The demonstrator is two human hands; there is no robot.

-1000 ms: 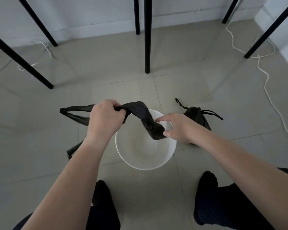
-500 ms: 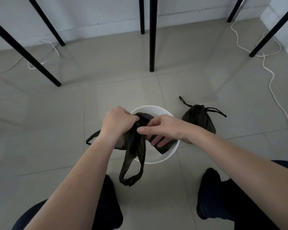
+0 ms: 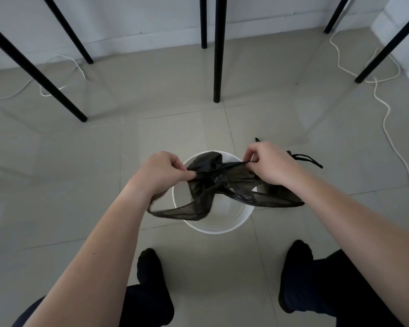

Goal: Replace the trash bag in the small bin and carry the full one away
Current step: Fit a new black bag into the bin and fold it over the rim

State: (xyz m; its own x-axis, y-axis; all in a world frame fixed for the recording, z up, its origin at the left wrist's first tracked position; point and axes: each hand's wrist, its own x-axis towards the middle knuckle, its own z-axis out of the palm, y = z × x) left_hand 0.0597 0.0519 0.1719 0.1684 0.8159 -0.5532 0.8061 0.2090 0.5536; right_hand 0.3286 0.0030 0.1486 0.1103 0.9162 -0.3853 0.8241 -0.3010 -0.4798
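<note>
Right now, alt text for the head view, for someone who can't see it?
The left hand and right hand pinch a black trash bag, stretching it over a white bin on a tiled floor. A tied full bag sits behind the right hand.

Black bag (image 3: 224,182), white bin (image 3: 217,226), beige floor (image 3: 104,161)

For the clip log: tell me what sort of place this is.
Probably an indoor room, home or office: glossy pale floor tiles, thin black furniture legs, a loose white cable, a small round white bin.
</note>
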